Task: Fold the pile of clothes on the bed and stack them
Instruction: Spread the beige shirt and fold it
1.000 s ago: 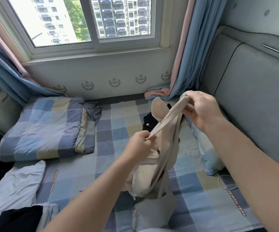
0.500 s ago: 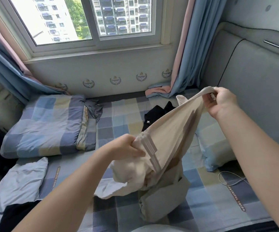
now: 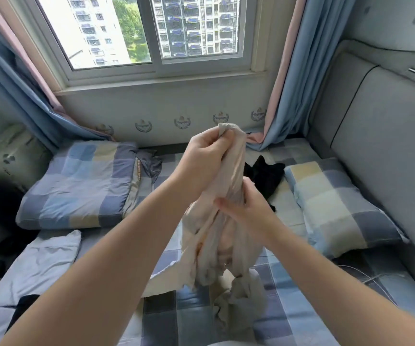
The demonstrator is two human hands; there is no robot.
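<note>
Beige cloth hangs in the middle of the head view: a crumpled beige garment (image 3: 233, 168) is held up over the bed (image 3: 291, 320). The left hand (image 3: 207, 156) clutches its bunched top edge with curled fingers, and the right hand (image 3: 247, 211) is wrapped round its gathered middle lower down. The garment's bottom end trails onto the checked sheet in a loose heap, one flap spreading out to the left. Just behind it a black garment (image 3: 266, 174) lies flat on the sheet, touching the checked pillow (image 3: 338, 208), which sits against the grey headboard (image 3: 388, 151) on the right. A folded checked quilt (image 3: 81, 181) lies on the left, with a strip of open sheet between it and the held garment. A pale garment (image 3: 41, 265) is spread at the near left, with a dark piece (image 3: 24, 305) at its near edge. A thin cable (image 3: 368, 278) lies on the sheet below the pillow.
</note>
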